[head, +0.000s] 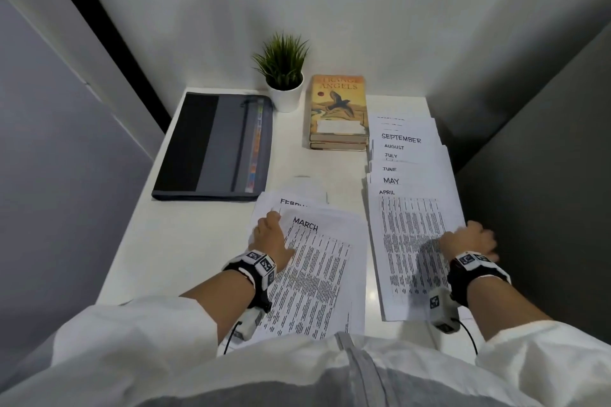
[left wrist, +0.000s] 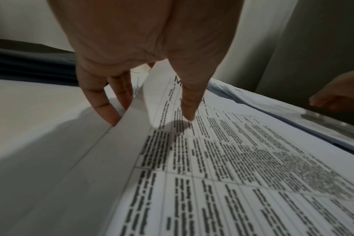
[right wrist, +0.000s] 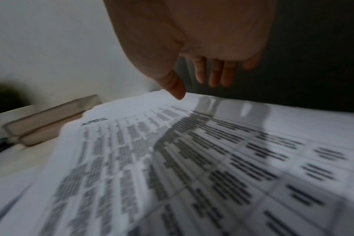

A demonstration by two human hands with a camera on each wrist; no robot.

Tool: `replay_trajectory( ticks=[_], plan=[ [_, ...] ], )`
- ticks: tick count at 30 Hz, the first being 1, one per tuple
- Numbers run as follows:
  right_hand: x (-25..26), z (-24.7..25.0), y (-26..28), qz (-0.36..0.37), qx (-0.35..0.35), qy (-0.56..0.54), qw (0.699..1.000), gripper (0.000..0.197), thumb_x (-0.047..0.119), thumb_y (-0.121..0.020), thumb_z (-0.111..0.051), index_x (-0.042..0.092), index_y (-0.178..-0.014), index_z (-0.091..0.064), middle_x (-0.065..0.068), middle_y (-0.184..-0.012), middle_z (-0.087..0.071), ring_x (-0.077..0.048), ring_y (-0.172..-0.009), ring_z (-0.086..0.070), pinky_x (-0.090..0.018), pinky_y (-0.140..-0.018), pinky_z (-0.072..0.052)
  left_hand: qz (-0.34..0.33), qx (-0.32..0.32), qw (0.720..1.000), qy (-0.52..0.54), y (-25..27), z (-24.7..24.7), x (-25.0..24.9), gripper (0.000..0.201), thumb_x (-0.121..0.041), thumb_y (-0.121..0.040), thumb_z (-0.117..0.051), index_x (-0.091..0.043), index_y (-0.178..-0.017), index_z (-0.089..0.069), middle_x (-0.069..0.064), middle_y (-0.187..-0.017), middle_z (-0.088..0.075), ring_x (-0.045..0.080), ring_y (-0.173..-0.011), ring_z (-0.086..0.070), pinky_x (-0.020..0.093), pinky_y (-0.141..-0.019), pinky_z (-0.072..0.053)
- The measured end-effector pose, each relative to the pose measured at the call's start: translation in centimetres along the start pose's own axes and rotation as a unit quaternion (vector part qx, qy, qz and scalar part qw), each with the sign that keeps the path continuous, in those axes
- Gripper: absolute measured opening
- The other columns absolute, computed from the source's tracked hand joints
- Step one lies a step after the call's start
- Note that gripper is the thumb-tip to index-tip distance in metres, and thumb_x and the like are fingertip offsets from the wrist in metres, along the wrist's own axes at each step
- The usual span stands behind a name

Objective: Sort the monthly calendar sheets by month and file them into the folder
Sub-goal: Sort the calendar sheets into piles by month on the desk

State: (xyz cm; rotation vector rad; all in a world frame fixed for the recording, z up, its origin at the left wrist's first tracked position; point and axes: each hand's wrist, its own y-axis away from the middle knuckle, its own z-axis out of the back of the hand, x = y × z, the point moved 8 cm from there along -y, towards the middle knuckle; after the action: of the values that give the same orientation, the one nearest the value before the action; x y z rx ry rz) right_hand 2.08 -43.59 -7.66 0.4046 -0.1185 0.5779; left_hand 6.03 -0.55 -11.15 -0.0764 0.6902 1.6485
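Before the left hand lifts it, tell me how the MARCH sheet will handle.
Probably floppy: the MARCH sheet already curls where the left hand raises its edge. Likely light, a single page. It may slide on the FEBRUARY sheet beneath.

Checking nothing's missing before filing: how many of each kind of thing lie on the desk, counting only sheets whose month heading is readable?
Calendar sheets, heading readable: 8 (February to September; further ones illegible)
Books: 2
Folder: 1
Potted plant: 1
Total: 12
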Motion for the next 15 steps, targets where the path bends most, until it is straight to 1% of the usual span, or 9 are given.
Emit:
replay_trajectory(
  ticks=[2,5,7,9,11,12,13,14,15],
  plan=[
    [2.9,-0.1,2.0,0.057,-0.013,0.015,0.998,0.047,0.02,-0.086,-0.057,0.014,-0.132,-0.048,-0.017,-0.133,-0.044,-0.035,-0.121,-0.043,-0.049,-0.102,-0.036,-0.003,-0.012,1.0,0.008,0.2,0.4,-0.2,0.059,-0.03,-0.089,-0.064,-0.015,-0.135,-0.029,0.011,-0.143,-0.03,0.03,-0.128,-0.039,0.046,-0.1,-0.043],
    [8.9,-2.9,6.7,0.225,0.052,0.0,0.973,0.034,0.023,-0.09,-0.056,0.022,-0.124,-0.058,-0.01,-0.133,-0.051,-0.029,-0.123,-0.044,-0.046,-0.103,-0.034,-0.029,-0.012,1.0,0.001,0.5,0.9,-0.4,0.043,-0.029,-0.098,-0.048,-0.011,-0.136,-0.041,0.013,-0.153,-0.021,0.033,-0.135,-0.032,0.044,-0.106,-0.038],
    [12.1,-5.4,10.8,0.325,0.12,-0.043,0.937,0.031,0.022,-0.092,-0.053,0.025,-0.123,-0.059,-0.005,-0.135,-0.051,-0.026,-0.127,-0.041,-0.047,-0.108,-0.03,-0.062,0.008,0.998,0.01,0.6,1.0,-0.5,0.038,-0.029,-0.097,-0.05,-0.01,-0.13,-0.05,0.012,-0.154,-0.021,0.03,-0.137,-0.03,0.041,-0.109,-0.035],
    [14.6,-7.3,14.5,0.402,0.171,-0.051,0.898,0.032,0.027,-0.095,-0.049,0.027,-0.127,-0.056,-0.001,-0.138,-0.049,-0.023,-0.129,-0.039,-0.047,-0.111,-0.028,-0.087,0.026,0.995,0.031,0.7,1.3,-0.5,0.036,-0.029,-0.095,-0.056,-0.008,-0.124,-0.056,0.011,-0.153,-0.026,0.028,-0.138,-0.031,0.04,-0.111,-0.033],
    [16.1,-8.9,16.8,0.441,0.206,-0.05,0.872,0.031,0.03,-0.097,-0.047,0.024,-0.125,-0.06,0.0,-0.133,-0.055,-0.023,-0.126,-0.044,-0.044,-0.108,-0.034,-0.107,0.032,0.992,0.051,0.8,1.8,-0.6,0.031,-0.028,-0.092,-0.061,-0.007,-0.115,-0.061,0.012,-0.151,-0.031,0.027,-0.137,-0.033,0.038,-0.112,-0.032],
    [16.5,-9.4,17.4,0.438,0.22,-0.052,0.87,0.029,0.031,-0.097,-0.046,0.021,-0.117,-0.066,-0.002,-0.125,-0.061,-0.023,-0.119,-0.051,-0.041,-0.103,-0.039,-0.114,0.035,0.991,0.064,0.9,2.0,-0.6,0.026,-0.029,-0.091,-0.062,-0.008,-0.108,-0.062,0.011,-0.149,-0.034,0.026,-0.137,-0.035,0.038,-0.111,-0.032],
    [16.7,-9.8,17.6,0.433,0.226,-0.052,0.871,0.03,0.034,-0.098,-0.045,0.018,-0.102,-0.07,-0.004,-0.11,-0.067,-0.024,-0.107,-0.057,-0.039,-0.094,-0.044,-0.115,0.043,0.989,0.081,1.1,2.1,-0.5,0.023,-0.032,-0.092,-0.062,-0.01,-0.101,-0.063,0.009,-0.147,-0.036,0.024,-0.135,-0.037,0.038,-0.111,-0.032],
    [16.8,-10.1,17.6,0.43,0.225,-0.05,0.873,0.038,0.038,-0.099,-0.042,0.015,-0.083,-0.068,-0.004,-0.092,-0.067,-0.024,-0.092,-0.06,-0.035,-0.083,-0.047,-0.114,0.051,0.987,0.101,1.1,2.1,-0.5,0.025,-0.037,-0.093,-0.059,-0.012,-0.096,-0.063,0.006,-0.145,-0.039,0.022,-0.134,-0.039,0.038,-0.111,-0.032],
    [16.7,-10.4,17.4,0.423,0.221,-0.053,0.877,0.046,0.041,-0.1,-0.04,0.014,-0.068,-0.059,-0.003,-0.075,-0.061,-0.023,-0.075,-0.057,-0.032,-0.071,-0.044,-0.109,0.06,0.984,0.126,1.2,2.1,-0.5,0.031,-0.042,-0.095,-0.055,-0.013,-0.095,-0.065,0.004,-0.143,-0.041,0.021,-0.132,-0.041,0.039,-0.111,-0.033]
  ],
)
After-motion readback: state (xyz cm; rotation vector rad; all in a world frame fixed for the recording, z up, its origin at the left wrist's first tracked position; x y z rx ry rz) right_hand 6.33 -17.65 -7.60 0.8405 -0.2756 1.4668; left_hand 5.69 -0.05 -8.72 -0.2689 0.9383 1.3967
